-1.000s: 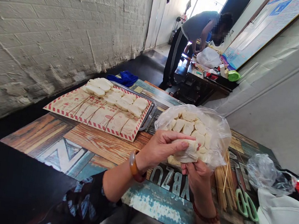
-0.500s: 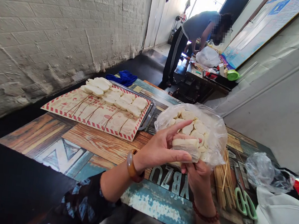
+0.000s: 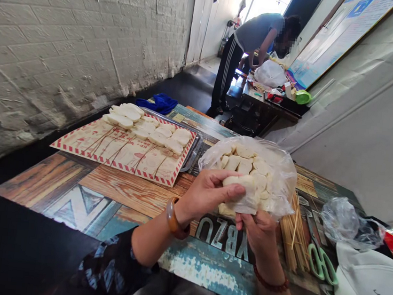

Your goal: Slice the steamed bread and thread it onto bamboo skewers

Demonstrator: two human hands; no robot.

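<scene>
My left hand is closed round a pale, soft, bread-like slice, thumb across its near face. Below it, my right hand pinches at the slice's lower edge; anything thin between those fingertips is too small to make out. Just behind both hands, an open clear plastic bag holds many similar pieces. To the left, pale slices on sticks lie in rows on a printed paper sheet over a clear tray.
Right of my hands lie a bundle of thin wooden skewers and green-handled scissors. A crumpled plastic bag and a white cap are farther right. A blue cloth rests behind the tray. Someone bends over another table beyond.
The slice has tipped over, so its broad face shows instead of its cut edge. My left index finger has come down from its raised position onto the slice.
</scene>
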